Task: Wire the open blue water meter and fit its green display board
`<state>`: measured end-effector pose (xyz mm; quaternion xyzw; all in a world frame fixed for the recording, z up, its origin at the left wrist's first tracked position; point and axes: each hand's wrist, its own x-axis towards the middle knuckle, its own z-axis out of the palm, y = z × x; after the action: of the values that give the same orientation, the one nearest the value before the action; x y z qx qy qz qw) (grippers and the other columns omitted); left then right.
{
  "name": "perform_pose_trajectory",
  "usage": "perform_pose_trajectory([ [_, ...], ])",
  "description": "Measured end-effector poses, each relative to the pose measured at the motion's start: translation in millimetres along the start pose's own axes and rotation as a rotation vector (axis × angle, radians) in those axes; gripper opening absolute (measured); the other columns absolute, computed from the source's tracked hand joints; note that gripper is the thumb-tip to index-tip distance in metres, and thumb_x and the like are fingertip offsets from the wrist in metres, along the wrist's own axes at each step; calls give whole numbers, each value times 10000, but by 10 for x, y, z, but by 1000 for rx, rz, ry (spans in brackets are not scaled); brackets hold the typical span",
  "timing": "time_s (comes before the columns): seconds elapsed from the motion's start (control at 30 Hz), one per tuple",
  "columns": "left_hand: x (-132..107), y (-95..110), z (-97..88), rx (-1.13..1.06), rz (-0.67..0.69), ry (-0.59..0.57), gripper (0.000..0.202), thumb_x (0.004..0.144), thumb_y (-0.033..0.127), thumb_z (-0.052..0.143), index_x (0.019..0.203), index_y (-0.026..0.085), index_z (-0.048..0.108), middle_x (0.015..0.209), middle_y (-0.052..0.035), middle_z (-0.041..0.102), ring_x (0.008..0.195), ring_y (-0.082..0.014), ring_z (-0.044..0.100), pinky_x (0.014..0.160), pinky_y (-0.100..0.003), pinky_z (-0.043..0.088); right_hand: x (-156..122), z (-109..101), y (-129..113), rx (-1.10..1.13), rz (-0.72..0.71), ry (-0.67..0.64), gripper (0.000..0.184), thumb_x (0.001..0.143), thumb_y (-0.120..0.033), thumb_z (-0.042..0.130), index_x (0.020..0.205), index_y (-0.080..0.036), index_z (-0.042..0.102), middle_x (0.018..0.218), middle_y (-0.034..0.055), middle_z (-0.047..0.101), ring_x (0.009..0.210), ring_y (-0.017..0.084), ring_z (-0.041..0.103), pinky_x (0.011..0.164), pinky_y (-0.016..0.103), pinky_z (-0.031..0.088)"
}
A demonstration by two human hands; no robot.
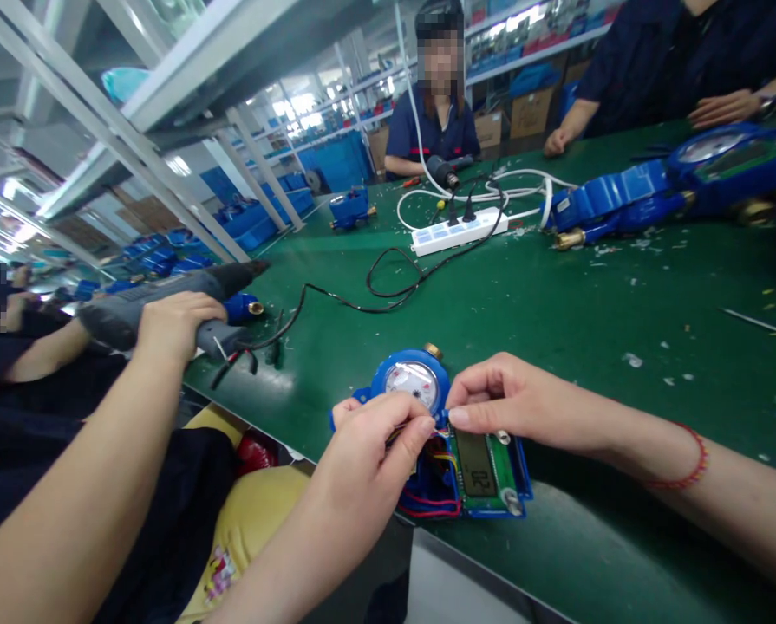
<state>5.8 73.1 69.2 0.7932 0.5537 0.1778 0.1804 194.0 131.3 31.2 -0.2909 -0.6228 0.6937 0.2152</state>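
A blue water meter (420, 381) lies near the front edge of the green table (557, 321). It has a round dial and an open housing showing a green circuit board with an LCD (482, 468) and red, yellow and blue wires (436, 498). My left hand (368, 455) wraps the meter's near left side, thumb and forefinger pressed together at the joint between dial and board. My right hand (511, 403) comes in from the right with a red string on its wrist, its fingertips pinched at the same spot. What they pinch is too small to see.
From the lower left another person's arm holds a grey glue gun (166, 299), its black cord (361, 299) running to a white power strip (459, 232). Further blue meters (628, 199) lie at the right. Other workers sit at the far side and at the left. Small white scraps litter the table.
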Motion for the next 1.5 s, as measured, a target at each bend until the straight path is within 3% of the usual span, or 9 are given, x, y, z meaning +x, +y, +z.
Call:
perform_pose_trajectory([
  [0.13,4,-28,16,37,19,78,324,916,211,508,592,194,522,538,61,554,529,-129,461,579,-281,311,-8,-9,1,-18,-12,-7,377,730,-476,736,755,-109,654,644,-18,521,589,83,398,521,204,290],
  [0.23,-32,-75,12,14,98,128,82,859,268,631,796,225,600,651,53,610,621,-150,533,586,-268,370,-8,-8,1,-25,-21,-1,384,752,-481,716,738,-104,643,631,-24,506,579,76,386,519,204,286],
  [0.33,-78,-103,2,30,242,131,225,807,219,702,991,256,577,880,27,640,806,-162,590,685,-275,419,-3,-5,6,-10,-12,-2,375,745,-466,726,749,-101,641,648,-19,519,597,82,408,542,207,303],
  [0.47,-102,-98,-14,53,245,130,151,879,97,557,878,245,585,984,5,590,955,-164,567,768,-298,401,-4,-2,17,-26,-6,-6,365,745,-461,725,758,-105,647,654,-15,523,604,88,416,547,213,301],
  [0.9,-22,90,-112,211,106,69,200,823,98,548,757,244,668,947,-20,621,902,-226,557,706,-375,249,-13,-10,23,-63,-23,1,360,764,-453,702,753,-99,638,638,-17,499,590,83,388,521,208,271],
  [1.03,-32,110,-60,292,194,195,197,784,86,606,667,233,664,868,-6,625,845,-205,553,685,-365,258,-17,2,11,-102,-41,23,341,750,-435,706,736,-100,645,607,-34,471,571,77,355,507,214,249],
  [1.17,-133,121,90,395,272,380,224,856,109,574,654,197,615,840,-8,615,788,-168,527,646,-348,277,-14,46,2,-126,-14,80,333,741,-428,692,711,-100,642,589,-31,474,562,82,355,497,223,252],
  [1.37,-298,63,212,581,444,516,65,859,78,604,879,138,616,921,-59,591,833,-192,524,639,-327,337,-26,103,-28,-142,-11,161,276,721,-382,652,681,-108,648,584,-14,511,561,91,394,494,226,280],
  [1.5,-356,10,223,597,499,594,100,818,72,669,887,134,634,914,-62,603,836,-195,545,697,-339,380,-29,124,-25,-129,-28,183,275,713,-387,661,683,-113,653,583,-15,519,557,90,400,492,224,285],
])
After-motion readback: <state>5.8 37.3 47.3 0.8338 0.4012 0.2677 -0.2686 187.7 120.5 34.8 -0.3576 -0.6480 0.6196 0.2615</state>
